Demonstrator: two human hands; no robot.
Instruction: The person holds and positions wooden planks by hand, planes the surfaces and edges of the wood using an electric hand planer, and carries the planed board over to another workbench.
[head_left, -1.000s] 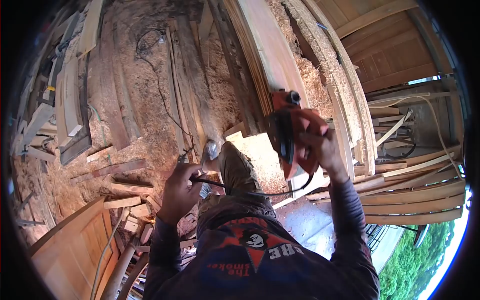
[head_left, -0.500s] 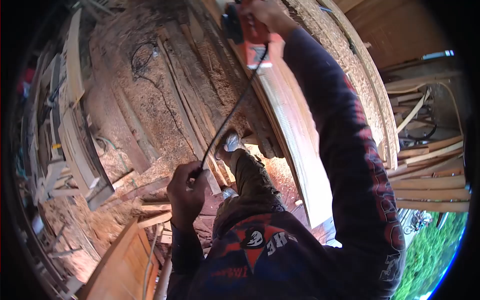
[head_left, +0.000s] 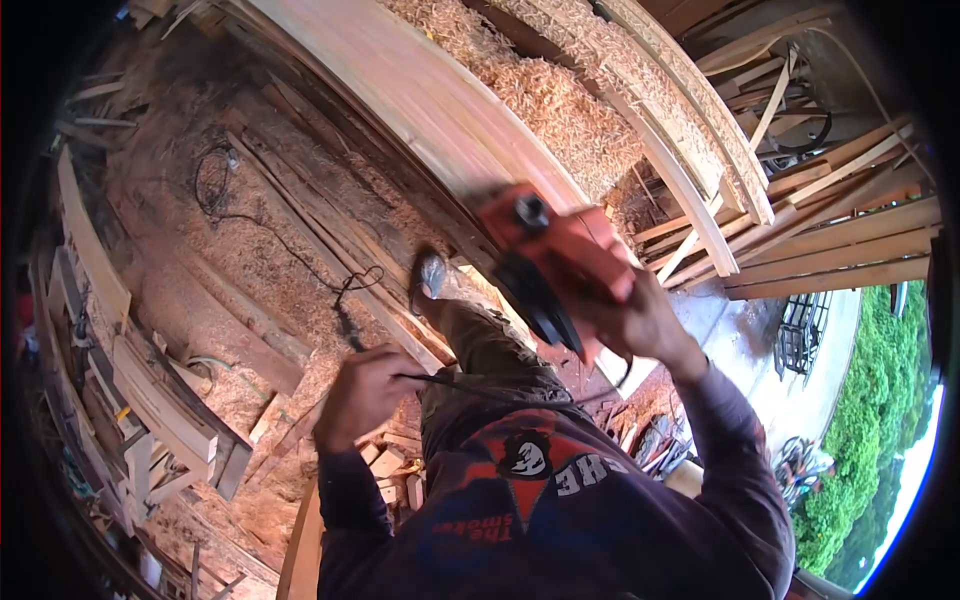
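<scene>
Gripping a red electric hand planer [head_left: 575,245] by its rear, the right hand [head_left: 645,318] is holding it just right of centre, over the lower end of a pale plank [head_left: 430,90]. Left of centre, the left hand [head_left: 368,398] is clasping the black power cord [head_left: 440,381]. I'm seeing curly shavings [head_left: 560,110] lying beside the plank, upper centre.

Gap btwn hands [head_left: 367,397] [head_left: 648,322]; cord [head_left: 430,378] across

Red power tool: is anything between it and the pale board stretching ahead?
Nothing visible. The right hand holds the red power tool; the pale board ahead shows no obstruction. The cord runs to the left hand.
</scene>
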